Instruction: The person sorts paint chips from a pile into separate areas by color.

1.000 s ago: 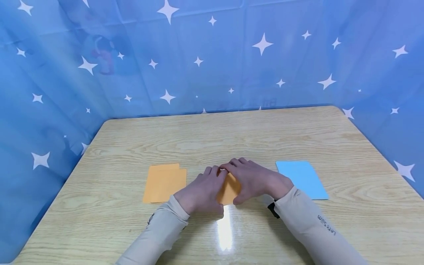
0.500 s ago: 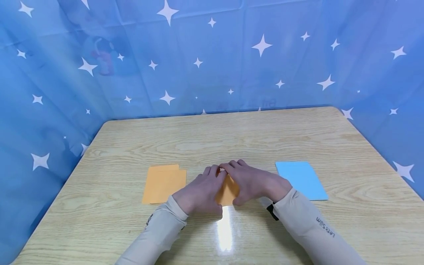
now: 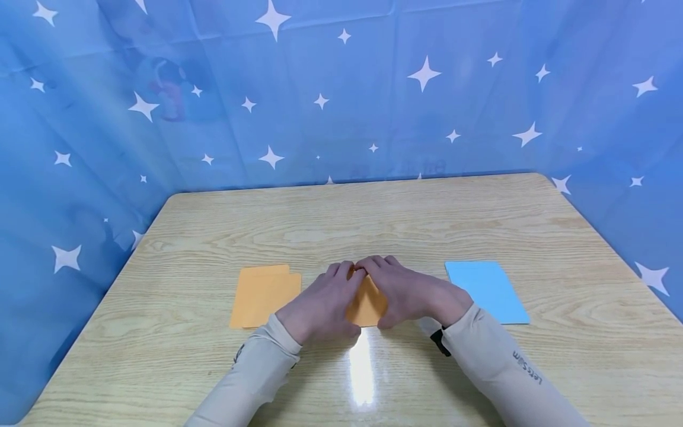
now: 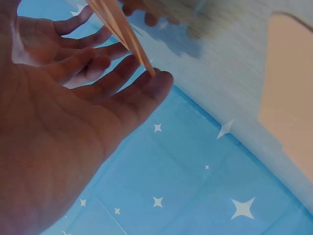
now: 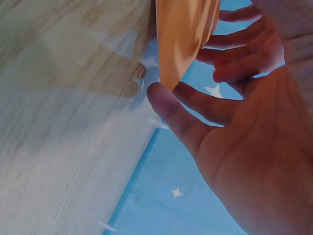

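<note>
A sheet of orange paper (image 3: 367,305) is held between my two hands at the middle of the table, partly covered by them in the head view. My left hand (image 3: 322,303) pinches its left side; in the left wrist view the paper (image 4: 124,36) appears nearly edge-on, with a corner at the thumb tip. My right hand (image 3: 415,292) grips the other side. The right wrist view has the paper's lower corner (image 5: 171,63) between thumb and index finger, and the sheet looks bent. The fingers of both hands meet at the far edge.
Two overlapping orange sheets (image 3: 267,299) lie flat on the wooden table (image 3: 363,225) to the left. A light blue sheet or stack (image 3: 487,290) lies to the right, beside the right forearm. Behind the table hangs a blue curtain (image 3: 347,118) with white stars.
The left thumb has shifted slightly away from the body, and the paper's near edge has moved a little the same way. Both hands otherwise keep nearly the same place.
</note>
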Action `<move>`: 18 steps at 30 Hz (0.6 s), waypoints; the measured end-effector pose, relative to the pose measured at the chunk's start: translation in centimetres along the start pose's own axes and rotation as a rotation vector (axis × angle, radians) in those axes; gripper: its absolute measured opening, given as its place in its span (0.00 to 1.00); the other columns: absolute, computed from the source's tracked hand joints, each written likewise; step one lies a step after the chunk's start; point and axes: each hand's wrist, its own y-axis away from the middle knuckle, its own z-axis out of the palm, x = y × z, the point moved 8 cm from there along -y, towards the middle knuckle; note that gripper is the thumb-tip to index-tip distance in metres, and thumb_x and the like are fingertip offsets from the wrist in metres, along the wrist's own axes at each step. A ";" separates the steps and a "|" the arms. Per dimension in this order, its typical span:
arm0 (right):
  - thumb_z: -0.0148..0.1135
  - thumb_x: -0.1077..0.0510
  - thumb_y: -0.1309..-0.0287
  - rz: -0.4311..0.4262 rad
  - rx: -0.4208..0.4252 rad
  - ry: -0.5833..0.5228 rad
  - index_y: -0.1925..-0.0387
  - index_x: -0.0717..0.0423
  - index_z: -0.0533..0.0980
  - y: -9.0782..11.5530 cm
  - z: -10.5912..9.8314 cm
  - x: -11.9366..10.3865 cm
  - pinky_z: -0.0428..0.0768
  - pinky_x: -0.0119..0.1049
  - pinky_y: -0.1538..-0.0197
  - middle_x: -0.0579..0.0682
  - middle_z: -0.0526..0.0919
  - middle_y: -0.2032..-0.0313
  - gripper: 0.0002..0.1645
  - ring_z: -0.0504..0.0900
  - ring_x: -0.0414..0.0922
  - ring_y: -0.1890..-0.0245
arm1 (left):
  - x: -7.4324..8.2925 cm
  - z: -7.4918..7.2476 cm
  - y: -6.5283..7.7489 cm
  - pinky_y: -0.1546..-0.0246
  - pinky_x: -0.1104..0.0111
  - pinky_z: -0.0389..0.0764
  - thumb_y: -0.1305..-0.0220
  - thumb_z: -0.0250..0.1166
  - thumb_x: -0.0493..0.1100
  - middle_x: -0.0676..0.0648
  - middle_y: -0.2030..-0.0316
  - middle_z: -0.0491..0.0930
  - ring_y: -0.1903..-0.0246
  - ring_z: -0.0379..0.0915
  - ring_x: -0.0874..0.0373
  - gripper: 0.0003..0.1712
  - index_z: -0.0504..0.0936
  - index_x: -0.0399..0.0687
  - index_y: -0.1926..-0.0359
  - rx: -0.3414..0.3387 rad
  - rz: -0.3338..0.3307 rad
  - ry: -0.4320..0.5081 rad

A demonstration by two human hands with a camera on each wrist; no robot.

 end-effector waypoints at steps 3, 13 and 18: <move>0.78 0.60 0.59 -0.006 0.018 -0.008 0.29 0.59 0.59 0.0 -0.2 -0.1 0.75 0.48 0.39 0.52 0.66 0.31 0.56 0.66 0.53 0.37 | 0.0 -0.2 0.0 0.38 0.56 0.76 0.51 0.79 0.49 0.41 0.38 0.69 0.36 0.67 0.43 0.53 0.62 0.44 0.27 0.000 0.000 -0.008; 0.83 0.51 0.57 -0.057 0.111 0.035 0.27 0.59 0.58 0.1 -1.4 -0.5 0.78 0.46 0.43 0.53 0.70 0.33 0.61 0.68 0.53 0.38 | -0.7 -1.5 0.1 0.33 0.55 0.72 0.47 0.78 0.54 0.39 0.34 0.69 0.32 0.64 0.42 0.53 0.62 0.43 0.26 0.034 0.021 0.023; 0.81 0.53 0.57 -0.067 0.129 0.051 0.32 0.61 0.63 0.2 -1.7 -0.4 0.79 0.42 0.47 0.52 0.74 0.39 0.53 0.69 0.50 0.42 | -0.9 -2.0 0.2 0.32 0.53 0.71 0.46 0.77 0.53 0.37 0.33 0.68 0.30 0.62 0.42 0.43 0.73 0.41 0.33 0.042 0.032 0.032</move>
